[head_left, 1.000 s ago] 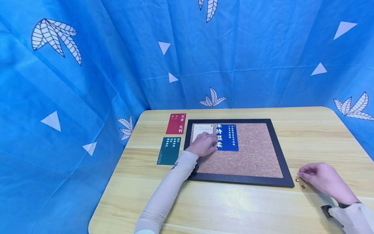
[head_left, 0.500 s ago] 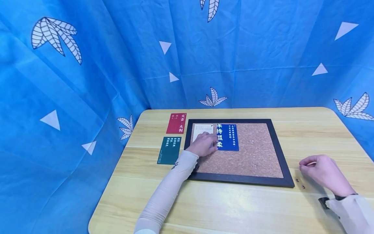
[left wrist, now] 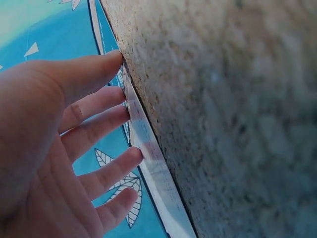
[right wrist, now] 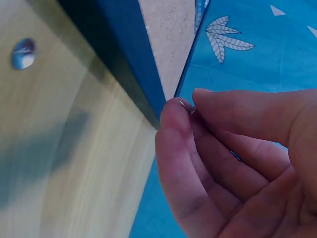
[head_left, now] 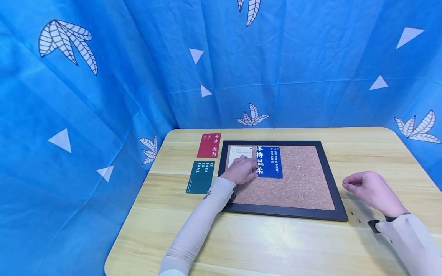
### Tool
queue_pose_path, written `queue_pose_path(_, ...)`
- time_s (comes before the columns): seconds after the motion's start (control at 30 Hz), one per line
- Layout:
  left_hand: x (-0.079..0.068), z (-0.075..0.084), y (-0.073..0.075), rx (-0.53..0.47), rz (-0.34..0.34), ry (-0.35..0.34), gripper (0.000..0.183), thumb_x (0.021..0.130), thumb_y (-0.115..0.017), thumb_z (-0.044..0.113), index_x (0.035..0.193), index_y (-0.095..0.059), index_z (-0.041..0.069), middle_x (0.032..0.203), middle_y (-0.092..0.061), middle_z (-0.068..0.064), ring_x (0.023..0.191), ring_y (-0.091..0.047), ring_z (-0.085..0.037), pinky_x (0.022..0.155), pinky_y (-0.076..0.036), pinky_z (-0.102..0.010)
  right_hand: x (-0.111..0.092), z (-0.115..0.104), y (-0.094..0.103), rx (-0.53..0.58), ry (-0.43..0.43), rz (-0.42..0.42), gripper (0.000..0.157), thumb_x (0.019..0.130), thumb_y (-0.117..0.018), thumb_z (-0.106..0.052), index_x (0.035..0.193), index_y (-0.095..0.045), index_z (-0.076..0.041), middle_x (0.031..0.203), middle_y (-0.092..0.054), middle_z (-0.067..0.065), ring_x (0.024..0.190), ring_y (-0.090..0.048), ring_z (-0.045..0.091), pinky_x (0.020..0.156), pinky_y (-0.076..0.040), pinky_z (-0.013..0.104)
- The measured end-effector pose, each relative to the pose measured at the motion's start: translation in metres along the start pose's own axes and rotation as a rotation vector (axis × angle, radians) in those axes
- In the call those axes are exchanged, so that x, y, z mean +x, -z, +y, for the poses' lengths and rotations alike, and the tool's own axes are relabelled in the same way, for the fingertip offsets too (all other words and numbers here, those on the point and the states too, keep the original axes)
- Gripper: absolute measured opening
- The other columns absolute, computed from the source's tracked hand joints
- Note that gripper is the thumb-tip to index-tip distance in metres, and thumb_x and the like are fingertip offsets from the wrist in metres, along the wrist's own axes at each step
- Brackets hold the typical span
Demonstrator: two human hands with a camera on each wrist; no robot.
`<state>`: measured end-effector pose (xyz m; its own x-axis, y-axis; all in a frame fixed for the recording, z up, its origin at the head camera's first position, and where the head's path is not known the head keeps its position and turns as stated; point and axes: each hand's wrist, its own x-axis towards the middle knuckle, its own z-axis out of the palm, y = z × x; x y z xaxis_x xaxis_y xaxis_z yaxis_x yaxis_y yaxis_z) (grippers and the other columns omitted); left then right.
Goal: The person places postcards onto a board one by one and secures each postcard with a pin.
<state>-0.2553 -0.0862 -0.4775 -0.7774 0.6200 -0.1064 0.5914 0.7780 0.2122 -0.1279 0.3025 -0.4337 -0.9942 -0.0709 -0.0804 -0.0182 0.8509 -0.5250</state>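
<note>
My left hand point(head_left: 243, 170) lies over the framed cork board point(head_left: 304, 188), its fingertips resting on the white card point(head_left: 239, 151) and the left part of the blue card point(head_left: 274, 165). In the left wrist view its fingers stay spread and fairly straight, touching the cards. Off the board's right edge, my right hand point(head_left: 370, 191) is raised above the table. Between thumb and index fingertip it pinches a small metal thumbtack point(right wrist: 187, 106), mostly covered by the fingers. A dark pin head shows at the white card's top right corner.
Two loose thumbtacks point(head_left: 355, 217) lie on the wooden table point(head_left: 269, 245) by the board's lower right corner. Left of the board are a red card point(head_left: 208, 145) and a dark green card point(head_left: 200, 177). A blue patterned curtain point(head_left: 304, 61) hangs behind the table.
My right hand has lifted off the table beside the thumbtacks and moved up and slightly left toward the board, with a thumbtack in its fingertips. The left hand has stayed in place.
</note>
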Motion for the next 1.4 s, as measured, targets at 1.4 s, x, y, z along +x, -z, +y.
queue_pose_path(1.4, 0.001, -0.002, 0.001, -0.007, -0.001, -0.01, 0.035, 0.099, -0.069, 0.037, 0.131, -0.071, 0.022, 0.157, -0.054, 0.001, 0.145, -0.049, -0.029, 0.118, -0.042, -0.048, 0.081, -0.065, 0.004, 0.044, 0.156, 0.048, 0.02, 0.095, -0.069, -0.006, 0.11, -0.077, 0.004, 0.106, -0.077, 0.026, 0.083, -0.071, 0.024, 0.066, -0.052, 0.026)
